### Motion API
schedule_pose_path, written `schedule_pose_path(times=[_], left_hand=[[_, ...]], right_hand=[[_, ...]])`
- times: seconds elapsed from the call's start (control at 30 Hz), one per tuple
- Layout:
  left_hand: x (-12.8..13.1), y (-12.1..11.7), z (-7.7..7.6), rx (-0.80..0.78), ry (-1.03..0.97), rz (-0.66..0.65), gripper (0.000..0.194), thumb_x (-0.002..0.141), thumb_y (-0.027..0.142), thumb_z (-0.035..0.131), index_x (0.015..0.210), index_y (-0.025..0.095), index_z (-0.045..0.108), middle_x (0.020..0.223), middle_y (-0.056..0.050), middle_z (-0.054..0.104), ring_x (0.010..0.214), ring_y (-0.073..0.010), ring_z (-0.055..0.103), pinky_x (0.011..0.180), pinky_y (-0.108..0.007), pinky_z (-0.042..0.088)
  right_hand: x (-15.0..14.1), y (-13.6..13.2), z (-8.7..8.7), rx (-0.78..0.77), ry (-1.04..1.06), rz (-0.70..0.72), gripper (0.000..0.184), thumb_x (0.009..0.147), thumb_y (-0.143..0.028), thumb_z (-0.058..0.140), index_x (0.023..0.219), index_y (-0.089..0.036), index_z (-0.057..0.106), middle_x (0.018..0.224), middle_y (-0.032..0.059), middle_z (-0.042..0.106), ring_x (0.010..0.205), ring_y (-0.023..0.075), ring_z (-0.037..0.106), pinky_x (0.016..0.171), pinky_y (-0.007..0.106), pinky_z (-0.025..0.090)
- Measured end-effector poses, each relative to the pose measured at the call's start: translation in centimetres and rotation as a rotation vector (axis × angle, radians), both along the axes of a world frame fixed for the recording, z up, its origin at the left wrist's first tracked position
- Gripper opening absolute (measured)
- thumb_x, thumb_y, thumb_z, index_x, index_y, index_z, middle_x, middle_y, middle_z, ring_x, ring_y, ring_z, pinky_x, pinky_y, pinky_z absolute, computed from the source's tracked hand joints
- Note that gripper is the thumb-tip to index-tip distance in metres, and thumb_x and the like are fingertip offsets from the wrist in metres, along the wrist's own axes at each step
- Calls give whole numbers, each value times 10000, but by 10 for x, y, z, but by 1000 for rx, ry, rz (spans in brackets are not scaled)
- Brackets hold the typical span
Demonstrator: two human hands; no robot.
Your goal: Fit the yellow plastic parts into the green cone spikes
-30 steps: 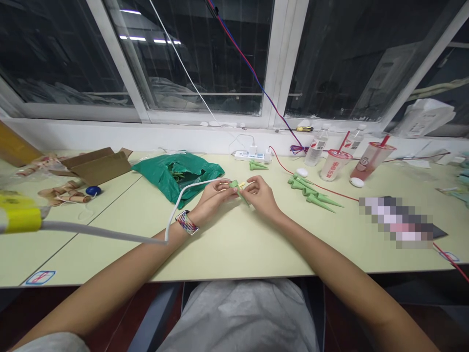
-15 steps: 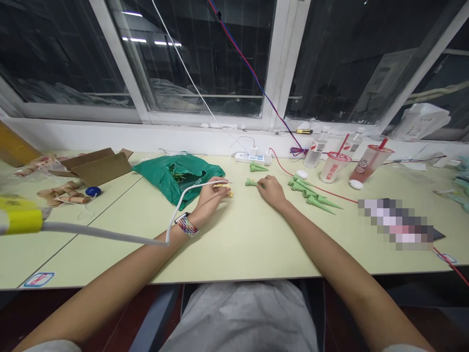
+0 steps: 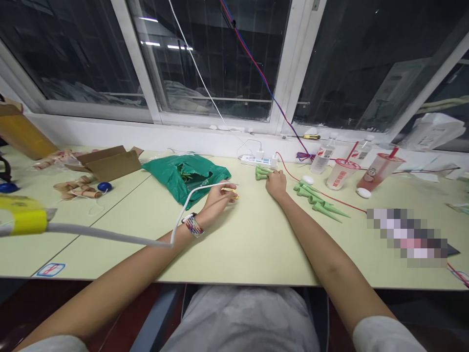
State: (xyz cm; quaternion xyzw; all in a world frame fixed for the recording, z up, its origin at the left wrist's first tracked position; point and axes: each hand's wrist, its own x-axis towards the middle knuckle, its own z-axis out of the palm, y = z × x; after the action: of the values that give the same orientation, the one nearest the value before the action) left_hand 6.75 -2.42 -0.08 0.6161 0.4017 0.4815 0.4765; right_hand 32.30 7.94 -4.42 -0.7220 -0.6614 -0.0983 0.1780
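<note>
My left hand [image 3: 219, 195] rests on the pale table, fingers curled round a small yellow piece [image 3: 230, 190] that pokes out toward the right. My right hand [image 3: 276, 183] is stretched far forward, its fingers closed at a small pile of green cone-shaped spikes [image 3: 262, 172] near the power strip [image 3: 258, 160]. I cannot tell whether it still grips a spike. A second row of green spikes [image 3: 318, 201] lies to the right of that hand. A green plastic bag [image 3: 185, 175] with more green parts sits just left of my left hand.
Two drink cups [image 3: 342, 173] with red straws and a water bottle [image 3: 322, 154] stand at the back right. A red wire [image 3: 330, 195] crosses the table. An open cardboard box [image 3: 106, 162] and tan rolls [image 3: 76, 186] lie at the left. A white cable [image 3: 110, 233] hangs across my left arm.
My hands have parted: the right one carried a green spike away from the left hand and forward to the pile by the power strip. The left kept the yellow piece.
</note>
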Motion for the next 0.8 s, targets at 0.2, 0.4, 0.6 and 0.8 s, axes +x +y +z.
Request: schedule_pose_path(times=[0.2,0.4,0.6,0.8], left_hand=[[-1,1,-5,8,-6,-20,240,750,300,718,957,192,665,1111,-81,667,922,-206,693,739,-317,584],[-1,-1,-5,-6,2,-19,261,745,321,720,967,196,664,1145,-88,660,948,-220,694,741,-330,592],[-1,-2,-3,-30,6,-29,264,725,300,733,955,191,663,1099,-86,674,943,-227,690,728,-332,585],[0,-6,-3,-10,27,-45,241,778,317,694,975,183,656,1141,-96,648,948,-222,692,746,-333,592]], right_hand=[[-1,5,2,17,10,-33,374,954,-118,422,1176,-107,723,1243,225,653,1196,348,495,965,429,391],[-3,7,5,41,42,-61,422,951,-96,418,1325,-66,609,1301,260,617,1211,350,513,965,433,400],[-5,1,4,9,73,-69,389,958,-134,431,1293,-82,622,1260,250,651,1204,349,547,964,432,424],[22,-27,25,-75,92,-75,292,943,-218,521,1185,-161,673,1188,168,705,1089,297,648,835,361,480]])
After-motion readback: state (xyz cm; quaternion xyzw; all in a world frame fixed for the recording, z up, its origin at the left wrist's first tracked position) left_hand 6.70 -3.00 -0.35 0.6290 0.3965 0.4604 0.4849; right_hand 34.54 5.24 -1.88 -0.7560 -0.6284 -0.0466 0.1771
